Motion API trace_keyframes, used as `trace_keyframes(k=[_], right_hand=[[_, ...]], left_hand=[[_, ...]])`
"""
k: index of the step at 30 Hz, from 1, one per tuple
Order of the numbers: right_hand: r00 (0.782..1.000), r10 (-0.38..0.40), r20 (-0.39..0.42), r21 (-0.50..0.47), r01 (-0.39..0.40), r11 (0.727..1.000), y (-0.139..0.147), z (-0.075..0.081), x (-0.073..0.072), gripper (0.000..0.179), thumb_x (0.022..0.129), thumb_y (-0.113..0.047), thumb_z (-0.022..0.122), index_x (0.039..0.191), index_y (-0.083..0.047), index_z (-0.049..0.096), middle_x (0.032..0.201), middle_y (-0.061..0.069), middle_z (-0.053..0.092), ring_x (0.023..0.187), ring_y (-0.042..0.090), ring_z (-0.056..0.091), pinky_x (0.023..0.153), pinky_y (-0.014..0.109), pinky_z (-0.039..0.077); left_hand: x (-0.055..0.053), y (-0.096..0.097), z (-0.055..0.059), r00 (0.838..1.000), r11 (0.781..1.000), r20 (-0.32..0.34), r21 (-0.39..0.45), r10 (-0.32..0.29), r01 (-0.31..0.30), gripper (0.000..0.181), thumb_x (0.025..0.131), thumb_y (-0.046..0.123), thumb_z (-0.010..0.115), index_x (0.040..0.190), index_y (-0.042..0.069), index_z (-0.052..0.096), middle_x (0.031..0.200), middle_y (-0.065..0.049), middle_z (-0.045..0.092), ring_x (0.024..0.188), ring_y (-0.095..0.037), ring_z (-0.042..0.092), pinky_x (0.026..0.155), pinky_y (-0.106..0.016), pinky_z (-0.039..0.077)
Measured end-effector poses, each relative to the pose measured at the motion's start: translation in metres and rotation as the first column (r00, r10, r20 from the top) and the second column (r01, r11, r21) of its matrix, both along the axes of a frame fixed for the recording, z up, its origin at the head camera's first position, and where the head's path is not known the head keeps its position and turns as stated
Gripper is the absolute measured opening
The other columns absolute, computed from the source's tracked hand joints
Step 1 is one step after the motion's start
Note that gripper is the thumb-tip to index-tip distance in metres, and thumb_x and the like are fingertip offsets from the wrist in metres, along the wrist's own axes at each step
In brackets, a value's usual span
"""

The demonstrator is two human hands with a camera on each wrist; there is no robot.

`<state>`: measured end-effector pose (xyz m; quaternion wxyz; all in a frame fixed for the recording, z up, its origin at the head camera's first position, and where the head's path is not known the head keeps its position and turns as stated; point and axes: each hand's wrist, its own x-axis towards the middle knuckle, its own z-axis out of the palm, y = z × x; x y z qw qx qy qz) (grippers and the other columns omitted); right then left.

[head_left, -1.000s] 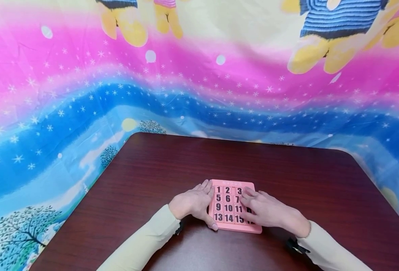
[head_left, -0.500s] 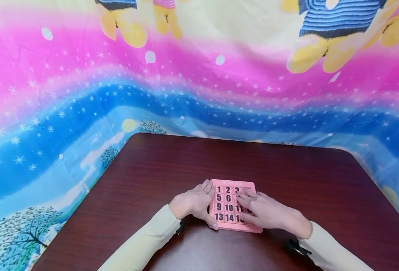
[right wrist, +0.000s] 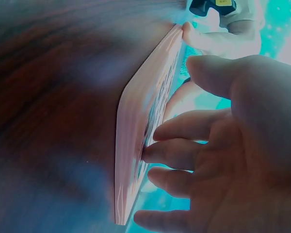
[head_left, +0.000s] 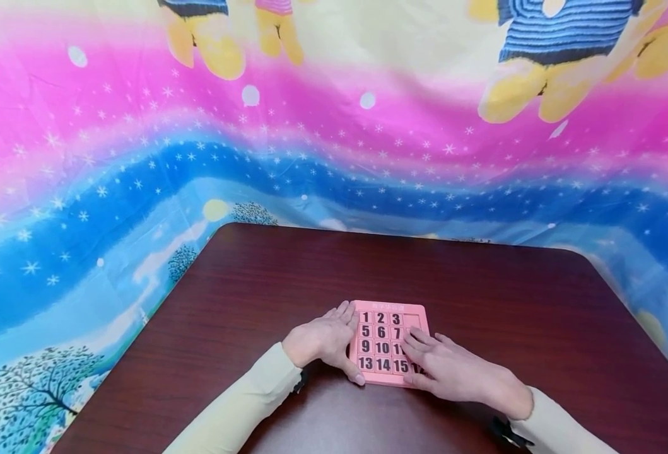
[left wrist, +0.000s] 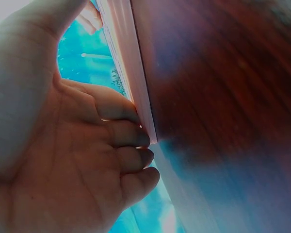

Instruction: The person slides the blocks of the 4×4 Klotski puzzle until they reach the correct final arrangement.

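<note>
A pink sliding number puzzle (head_left: 381,348) lies flat on the dark wooden table. Its black-numbered tiles run in rows, and the slot (head_left: 412,320) at the far right corner holds no tile. My left hand (head_left: 329,340) rests along the puzzle's left side, thumb at the near left corner and fingertips at the far end of that edge. Over the right column spreads my right hand (head_left: 444,362), hiding the tiles there. In the right wrist view its fingers (right wrist: 177,151) reach the puzzle's top face, fairly straight. The left wrist view shows the left fingertips against the puzzle's side wall (left wrist: 138,63).
The table (head_left: 288,271) has rounded far corners. Behind it hangs a printed cloth (head_left: 311,126) in pink and blue. Dark straps (head_left: 506,432) show at the cuffs of both pale sleeves (head_left: 243,403).
Tile 3 has slid left beside tile 2, and the far right slot now shows. My right hand has shifted nearer and slightly right. The left hand stays in place.
</note>
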<state>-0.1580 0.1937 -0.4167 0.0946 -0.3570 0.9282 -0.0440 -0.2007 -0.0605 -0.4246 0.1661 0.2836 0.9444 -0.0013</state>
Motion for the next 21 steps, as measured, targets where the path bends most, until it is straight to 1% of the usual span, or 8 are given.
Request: trace_keyframes(k=[3, 12, 18, 21], right_hand=[[1.000, -0.010, 0.006, -0.002, 0.010, 1.000, -0.0014, -0.0013, -0.0014, 0.065, 0.097, -0.050, 0.052, 0.143, -0.004, 0.050, 0.150, 0.016, 0.047, 0.144, 0.037, 0.037, 0.108, 0.066, 0.036], [1.000, -0.013, -0.023, 0.001, 0.013, 1.000, -0.0043, -0.0049, -0.0067, 0.064, 0.098, -0.048, 0.052, 0.142, -0.003, 0.051, 0.149, 0.018, 0.047, 0.144, 0.035, 0.037, 0.109, 0.066, 0.036], [0.999, -0.038, -0.016, 0.011, 0.038, 0.999, -0.0049, -0.0056, -0.0071, 0.064, 0.097, -0.048, 0.054, 0.142, -0.003, 0.051, 0.150, 0.017, 0.046, 0.144, 0.034, 0.037, 0.109, 0.066, 0.035], [0.999, -0.023, -0.047, 0.004, 0.024, 1.000, -0.0052, -0.0055, -0.0082, 0.064, 0.097, -0.047, 0.054, 0.141, -0.002, 0.051, 0.149, 0.019, 0.047, 0.143, 0.035, 0.039, 0.108, 0.065, 0.038]], left_hand=[[-0.0001, -0.0006, -0.0003, 1.000, 1.000, -0.001, -0.001, 0.001, -0.001, 0.129, 0.065, 0.076, 0.073, 0.156, 0.002, 0.019, 0.165, -0.016, 0.011, 0.154, -0.027, 0.008, 0.127, -0.034, 0.015], [0.0014, -0.0017, -0.0004, 1.000, 1.000, 0.006, 0.007, 0.009, -0.009, 0.130, 0.064, 0.075, 0.074, 0.156, 0.001, 0.018, 0.165, -0.017, 0.010, 0.154, -0.027, 0.008, 0.127, -0.034, 0.015], [0.0007, -0.0001, -0.0013, 1.000, 1.000, 0.012, 0.000, 0.015, -0.015, 0.130, 0.064, 0.077, 0.073, 0.156, 0.003, 0.018, 0.165, -0.015, 0.011, 0.155, -0.025, 0.007, 0.127, -0.033, 0.014], [-0.0001, 0.0003, -0.0012, 1.000, 1.000, 0.015, -0.007, 0.017, -0.017, 0.131, 0.064, 0.077, 0.072, 0.157, 0.004, 0.018, 0.166, -0.014, 0.010, 0.155, -0.025, 0.007, 0.127, -0.033, 0.014]])
